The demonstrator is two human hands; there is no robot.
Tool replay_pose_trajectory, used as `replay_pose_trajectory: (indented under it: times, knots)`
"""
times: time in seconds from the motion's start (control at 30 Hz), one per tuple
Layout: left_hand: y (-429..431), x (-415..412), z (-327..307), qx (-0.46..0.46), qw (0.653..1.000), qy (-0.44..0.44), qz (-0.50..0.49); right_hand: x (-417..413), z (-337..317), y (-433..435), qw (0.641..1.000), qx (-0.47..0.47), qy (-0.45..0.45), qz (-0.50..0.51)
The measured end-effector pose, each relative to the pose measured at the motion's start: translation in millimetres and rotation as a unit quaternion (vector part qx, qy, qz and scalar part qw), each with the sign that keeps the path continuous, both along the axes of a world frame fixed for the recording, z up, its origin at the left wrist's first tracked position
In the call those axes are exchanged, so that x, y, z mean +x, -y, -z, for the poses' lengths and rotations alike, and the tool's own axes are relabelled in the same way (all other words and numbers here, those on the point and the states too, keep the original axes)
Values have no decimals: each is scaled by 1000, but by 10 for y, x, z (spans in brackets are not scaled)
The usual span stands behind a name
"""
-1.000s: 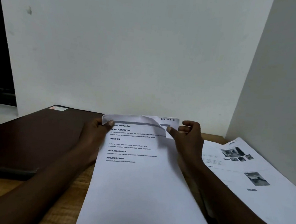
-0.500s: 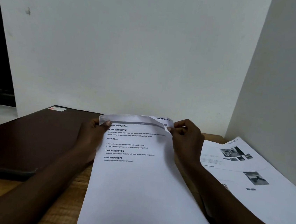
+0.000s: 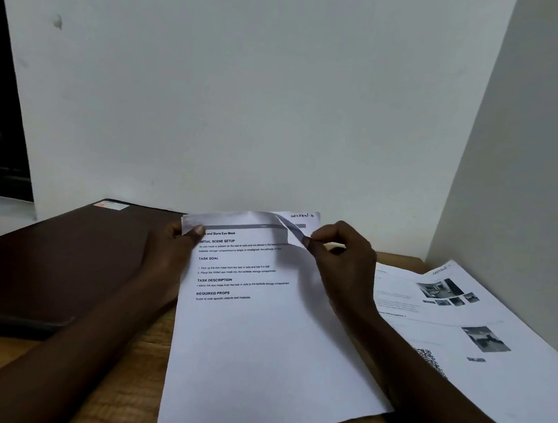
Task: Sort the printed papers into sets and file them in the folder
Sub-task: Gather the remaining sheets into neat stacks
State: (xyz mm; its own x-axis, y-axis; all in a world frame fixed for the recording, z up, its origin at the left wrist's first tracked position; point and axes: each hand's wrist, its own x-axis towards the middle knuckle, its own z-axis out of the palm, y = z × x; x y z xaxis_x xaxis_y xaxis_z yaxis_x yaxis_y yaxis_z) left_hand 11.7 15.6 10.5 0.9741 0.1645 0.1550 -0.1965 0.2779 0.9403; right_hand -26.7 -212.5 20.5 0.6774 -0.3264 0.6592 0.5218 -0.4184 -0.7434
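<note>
The closed dark folder (image 3: 41,262) lies left on the table (image 3: 127,395); the left hand (image 3: 169,255) has its grip on the printed stack (image 3: 256,346) at the far left corner, thumb on top; the right hand (image 3: 341,262) pinches its curled far right corner; pulled hard, that corner could crease or tear, or two sheets lift together; a second pile (image 3: 464,334) lies right.
</note>
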Motion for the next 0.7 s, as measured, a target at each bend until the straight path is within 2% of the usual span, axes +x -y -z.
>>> replay_pose_trajectory:
  times: [0.1, 0.17, 0.23, 0.37, 0.53, 0.7]
  knots:
    - [6, -4, 2, 4, 1000, -5, 0, -50, -20, -21, 993, -10, -76, -90]
    - [-2, 8, 3, 11, 1000, -5, 1, -63, -25, -54, 987, 28, -99, -125]
    - [-2, 12, 1, 13, 1000, -2, 10, -30, -17, -48, 991, 56, -86, -86]
    - [36, -5, 1, 28, 999, 6, 30, 53, 28, 74, 995, 24, -78, 60]
    - [46, 3, 27, 37, 998, 20, 50, 34, 7, 110, 993, 66, -82, 62]
    - [34, 5, 35, 43, 998, 28, 41, -2, -35, 103, 995, 25, -61, 79]
